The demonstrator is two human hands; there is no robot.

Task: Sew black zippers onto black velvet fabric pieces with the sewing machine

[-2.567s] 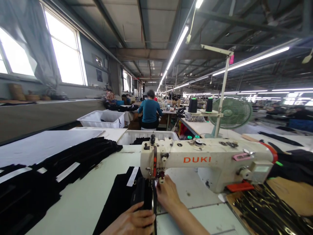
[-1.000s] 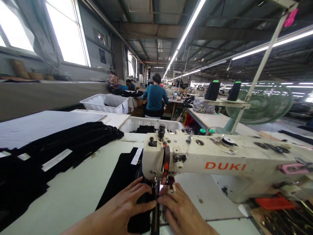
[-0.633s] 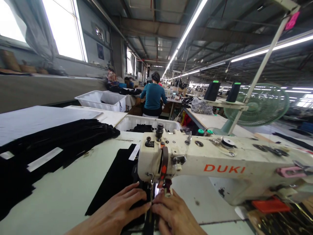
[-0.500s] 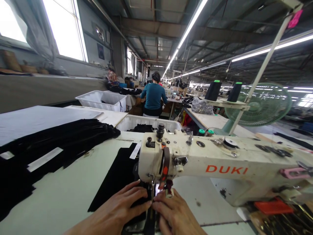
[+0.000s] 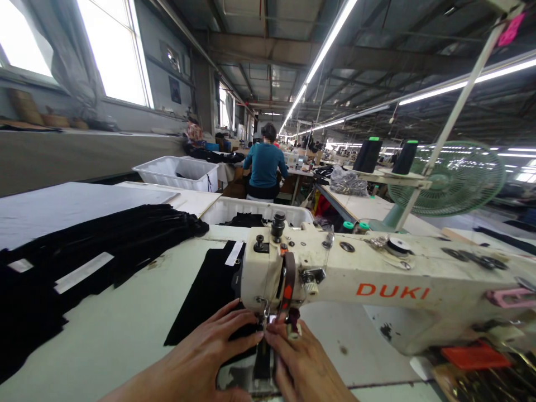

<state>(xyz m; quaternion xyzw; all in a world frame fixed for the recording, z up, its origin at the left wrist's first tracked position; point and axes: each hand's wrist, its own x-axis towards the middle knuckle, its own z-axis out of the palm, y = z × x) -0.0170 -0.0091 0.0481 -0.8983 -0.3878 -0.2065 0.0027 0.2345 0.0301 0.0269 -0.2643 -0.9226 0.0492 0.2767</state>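
A black fabric piece [image 5: 201, 296] with a white label [image 5: 233, 253] lies left of and under the head of a white sewing machine [image 5: 335, 279]. My left hand [image 5: 209, 349] rests on this fabric, fingers stretched out and fingertips close to the presser foot [image 5: 266, 321]. From the needle area a narrow black strip [image 5: 263, 357] runs toward me, between my hands. Bent fingers of my right hand [image 5: 299, 354] close on the strip's edge beside the presser foot; their tips are partly hidden.
A stack of black fabric pieces [image 5: 125, 240] covers the left side of the table. White bins [image 5: 176, 173] stand beyond. Thread cones [image 5: 367, 155] and a green fan [image 5: 448, 178] are at the right. A red tray [image 5: 475, 355] sits near right. Someone in a blue top [image 5: 266, 164] sits ahead.
The black fabric has moved away from me under the machine, and the strip's near end has come into view between my hands. Both hands stay beside the presser foot.
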